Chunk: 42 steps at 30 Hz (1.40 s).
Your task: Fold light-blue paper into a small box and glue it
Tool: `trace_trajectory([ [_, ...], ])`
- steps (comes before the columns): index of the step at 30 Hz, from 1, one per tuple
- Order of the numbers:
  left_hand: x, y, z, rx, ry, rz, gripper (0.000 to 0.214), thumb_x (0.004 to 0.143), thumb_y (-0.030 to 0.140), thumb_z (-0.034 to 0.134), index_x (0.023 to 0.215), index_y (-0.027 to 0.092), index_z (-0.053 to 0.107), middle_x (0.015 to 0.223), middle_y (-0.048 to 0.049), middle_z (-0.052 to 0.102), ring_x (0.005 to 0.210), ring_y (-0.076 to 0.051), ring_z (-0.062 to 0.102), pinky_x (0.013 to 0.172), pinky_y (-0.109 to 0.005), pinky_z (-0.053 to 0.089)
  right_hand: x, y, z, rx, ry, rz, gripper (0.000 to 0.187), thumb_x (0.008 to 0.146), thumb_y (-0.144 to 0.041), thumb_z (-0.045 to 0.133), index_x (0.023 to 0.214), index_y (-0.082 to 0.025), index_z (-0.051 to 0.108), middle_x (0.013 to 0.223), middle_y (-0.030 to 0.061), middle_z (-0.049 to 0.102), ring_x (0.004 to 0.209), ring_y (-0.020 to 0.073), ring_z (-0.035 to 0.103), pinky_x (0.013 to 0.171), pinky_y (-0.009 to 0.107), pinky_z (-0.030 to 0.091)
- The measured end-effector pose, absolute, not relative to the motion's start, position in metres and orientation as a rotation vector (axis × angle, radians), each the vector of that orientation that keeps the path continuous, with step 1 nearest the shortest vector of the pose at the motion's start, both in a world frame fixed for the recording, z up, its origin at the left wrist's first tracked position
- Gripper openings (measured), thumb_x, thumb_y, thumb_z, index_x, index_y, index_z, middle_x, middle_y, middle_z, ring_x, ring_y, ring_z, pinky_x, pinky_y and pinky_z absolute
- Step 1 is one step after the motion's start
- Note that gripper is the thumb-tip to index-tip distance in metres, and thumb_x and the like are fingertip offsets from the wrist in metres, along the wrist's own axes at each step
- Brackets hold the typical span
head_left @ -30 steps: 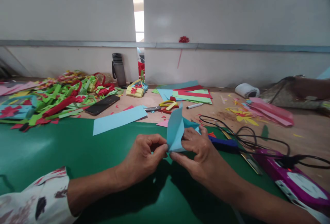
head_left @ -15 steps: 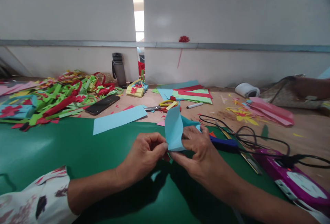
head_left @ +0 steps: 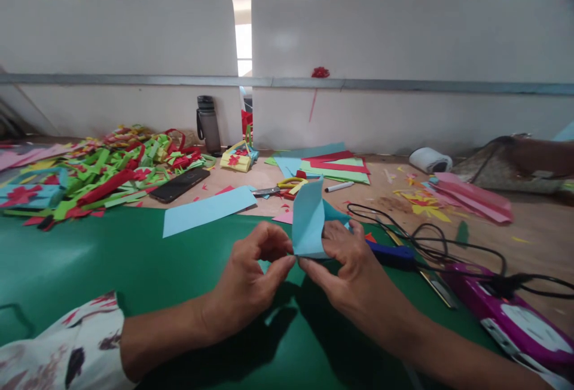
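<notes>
A folded light-blue paper piece [head_left: 308, 219] is held just above the green mat [head_left: 188, 270], one flap standing upright and the fold opening to the right. My right hand [head_left: 354, 258] grips it, thumb under the bottom edge and fingers inside the fold. At its lower left corner, my left hand [head_left: 255, 270] has thumb and forefinger curled close together at the edge. A flat blue paper strip [head_left: 208, 210] lies beyond my left hand. Scissors with yellow handles [head_left: 287, 185] rest behind the folded piece. Close to my right hand is a blue-handled tool [head_left: 390, 253] with a cord.
Cut paper scraps [head_left: 112, 165] are heaped at the left, with a phone [head_left: 179, 185] and a bottle [head_left: 208, 124] nearby. Coloured sheets [head_left: 336, 165] and a marker [head_left: 339, 186] lie at the back. Right are black cables [head_left: 430, 237], a purple power strip [head_left: 515, 318] and a bag [head_left: 515, 162].
My left thumb and forefinger have spread slightly at the paper's corner. The folded paper has tilted a little, and the whole view has shifted slightly.
</notes>
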<state>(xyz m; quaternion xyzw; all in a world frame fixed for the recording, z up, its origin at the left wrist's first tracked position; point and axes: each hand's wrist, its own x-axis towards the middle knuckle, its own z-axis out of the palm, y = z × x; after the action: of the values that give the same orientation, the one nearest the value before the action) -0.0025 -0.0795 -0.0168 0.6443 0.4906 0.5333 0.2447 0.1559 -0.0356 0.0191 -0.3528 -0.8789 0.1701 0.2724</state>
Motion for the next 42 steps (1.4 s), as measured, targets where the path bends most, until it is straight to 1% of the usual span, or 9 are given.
trace_trajectory([
  [3,-0.005,-0.078,-0.022,1.931,1.273,1.526,0.016,0.077,0.008,0.057,0.091,0.015,0.061,0.079,-0.0015,0.065,0.067,-0.010,0.059,0.064,-0.019,0.048,0.155,-0.035,0.019,-0.911,-2.364,0.438,0.011,0.080,-0.020,0.057,0.077,-0.028,0.065,0.092,-0.0028,0.065,0.096,0.0203,0.054,0.102,0.055,0.013],
  [6,-0.006,-0.076,-0.023,1.974,1.240,1.582,0.012,0.077,0.008,0.057,0.084,0.015,0.064,0.083,-0.0031,0.066,0.073,-0.011,0.061,0.067,-0.020,0.048,0.154,-0.035,0.018,-0.920,-2.388,0.459,0.015,0.081,-0.020,0.056,0.085,-0.030,0.066,0.094,-0.0032,0.065,0.097,0.0201,0.054,0.102,0.058,0.008],
  [13,-0.003,-0.075,-0.012,1.541,1.430,1.343,0.014,0.080,0.025,0.057,0.085,0.014,0.063,0.079,-0.0040,0.067,0.071,-0.015,0.060,0.064,-0.024,0.048,0.153,-0.037,0.015,-0.881,-2.384,0.497,0.015,0.081,-0.018,0.055,0.081,-0.028,0.066,0.097,-0.0017,0.064,0.098,0.0210,0.055,0.101,0.063,0.005],
  [20,-0.004,-0.077,-0.004,1.640,1.513,1.241,0.021,0.080,0.025,0.052,0.073,0.012,0.066,0.066,-0.0027,0.064,0.061,-0.013,0.054,0.059,-0.022,0.043,0.154,-0.037,0.019,-0.854,-2.410,0.455,0.009,0.081,-0.022,0.057,0.074,-0.025,0.062,0.090,-0.0023,0.064,0.093,0.0204,0.056,0.100,0.059,0.013],
  [25,-0.006,-0.076,0.001,1.652,1.558,1.252,0.021,0.080,0.025,0.051,0.067,0.012,0.061,0.060,-0.0007,0.058,0.055,-0.011,0.049,0.053,-0.020,0.039,0.163,-0.033,0.028,-0.739,-2.396,0.373,0.026,0.089,-0.027,0.044,0.065,-0.021,0.054,0.072,-0.0020,0.061,0.075,0.0158,0.057,0.090,0.043,0.033],
  [31,-0.009,-0.075,0.000,1.743,1.565,1.197,0.021,0.081,0.024,0.049,0.066,0.013,0.059,0.057,0.0001,0.055,0.054,-0.011,0.048,0.053,-0.021,0.037,0.172,-0.029,0.027,-0.603,-2.313,0.139,0.011,0.087,-0.019,0.046,0.089,-0.023,0.056,0.078,-0.0017,0.068,0.070,0.0140,0.062,0.090,0.037,0.037],
  [35,-0.011,-0.076,0.000,1.763,1.569,1.173,0.021,0.081,0.023,0.048,0.064,0.014,0.056,0.057,0.0008,0.054,0.054,-0.011,0.047,0.053,-0.021,0.036,0.175,-0.026,0.028,-0.397,-2.376,-0.032,0.031,0.084,-0.005,0.041,0.104,-0.024,0.055,0.091,-0.0007,0.069,0.089,0.0148,0.062,0.099,0.039,0.029],
  [37,-0.011,-0.077,0.001,1.786,1.551,1.169,0.020,0.081,0.022,0.048,0.064,0.014,0.055,0.057,0.0012,0.054,0.054,-0.010,0.047,0.053,-0.021,0.036,0.175,-0.024,0.031,-0.358,-2.411,-0.101,0.035,0.082,0.000,0.038,0.099,-0.024,0.058,0.086,-0.0016,0.068,0.088,0.0141,0.061,0.100,0.041,0.026],
  [42,-0.010,-0.080,0.001,1.907,1.464,1.182,0.017,0.080,0.016,0.049,0.065,0.014,0.056,0.055,0.0032,0.051,0.052,-0.009,0.044,0.052,-0.019,0.035,0.172,-0.022,0.035,-0.338,-2.365,-0.350,0.025,0.081,-0.005,0.045,0.081,-0.021,0.065,0.067,0.0011,0.054,0.069,0.0154,0.050,0.082,0.041,0.037],
])
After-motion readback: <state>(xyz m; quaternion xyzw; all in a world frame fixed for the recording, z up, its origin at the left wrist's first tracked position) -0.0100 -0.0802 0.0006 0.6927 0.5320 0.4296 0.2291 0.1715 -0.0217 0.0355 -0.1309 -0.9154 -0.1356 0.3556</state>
